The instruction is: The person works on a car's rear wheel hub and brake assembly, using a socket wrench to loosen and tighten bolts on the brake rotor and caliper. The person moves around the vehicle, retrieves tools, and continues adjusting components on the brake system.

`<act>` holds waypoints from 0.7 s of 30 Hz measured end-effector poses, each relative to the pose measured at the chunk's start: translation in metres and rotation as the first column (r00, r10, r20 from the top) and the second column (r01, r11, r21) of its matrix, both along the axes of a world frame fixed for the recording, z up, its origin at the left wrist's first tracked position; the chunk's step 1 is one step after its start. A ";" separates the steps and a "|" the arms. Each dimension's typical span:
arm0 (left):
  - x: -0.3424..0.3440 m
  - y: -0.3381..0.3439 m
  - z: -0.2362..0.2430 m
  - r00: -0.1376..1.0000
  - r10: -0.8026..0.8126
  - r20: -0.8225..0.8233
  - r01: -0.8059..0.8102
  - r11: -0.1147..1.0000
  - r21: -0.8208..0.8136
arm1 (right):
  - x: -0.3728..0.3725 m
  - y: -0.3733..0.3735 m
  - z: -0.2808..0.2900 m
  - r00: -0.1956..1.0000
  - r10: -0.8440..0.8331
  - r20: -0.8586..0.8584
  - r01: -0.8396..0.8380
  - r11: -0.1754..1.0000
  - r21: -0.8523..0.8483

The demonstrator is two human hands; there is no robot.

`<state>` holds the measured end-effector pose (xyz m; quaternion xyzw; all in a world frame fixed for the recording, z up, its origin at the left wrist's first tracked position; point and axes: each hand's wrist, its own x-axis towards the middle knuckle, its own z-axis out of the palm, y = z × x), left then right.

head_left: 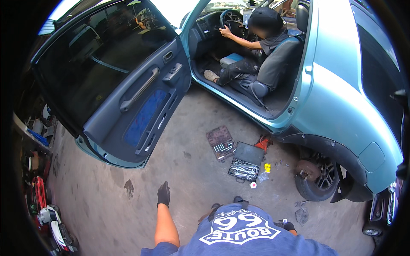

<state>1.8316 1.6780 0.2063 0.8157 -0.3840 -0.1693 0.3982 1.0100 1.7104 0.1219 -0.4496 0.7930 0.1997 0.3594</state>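
Note:
My left hand, in a dark glove, hangs over the concrete floor with its fingers stretched out and nothing in it. Beside my right hip, my right hand is also gloved and mostly hidden by my blue shirt. It is closed around something small with a pale end, too little of which shows to name. Ahead on the floor lie an opened tool case with shiny wrenches and a brown socket case. An orange-red jack stands beneath the car's sill, with a small yellow box nearby.
A teal car has its door swung wide on my left. A person sits inside, hand on the steering wheel. A loose wheel lies by the exposed brake drum. Red machinery stands far left.

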 end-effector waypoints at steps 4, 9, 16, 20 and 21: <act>-0.014 -0.053 0.027 0.959 -0.269 0.093 0.260 0.961 0.099 | 0.019 0.039 -0.005 0.985 0.169 -0.040 -0.172 0.983 -0.069; -0.061 -0.014 -0.027 0.813 -0.561 -0.154 0.530 0.604 0.596 | 0.071 0.068 0.083 0.997 -0.054 -0.049 0.048 0.991 -0.124; -0.118 -0.087 0.006 0.182 0.318 -0.930 0.084 0.938 0.337 | 0.114 0.145 0.130 0.986 0.106 0.127 -0.088 0.987 -0.136; -0.081 -0.232 0.193 0.140 -0.249 -0.958 -0.263 0.924 -0.279 | 0.121 0.171 0.107 0.973 -0.166 0.160 0.170 0.985 -0.011; -0.070 -0.252 0.246 0.301 -0.378 -0.875 -0.304 0.832 -0.464 | 0.120 0.176 0.098 0.977 -0.168 0.129 0.165 0.986 0.028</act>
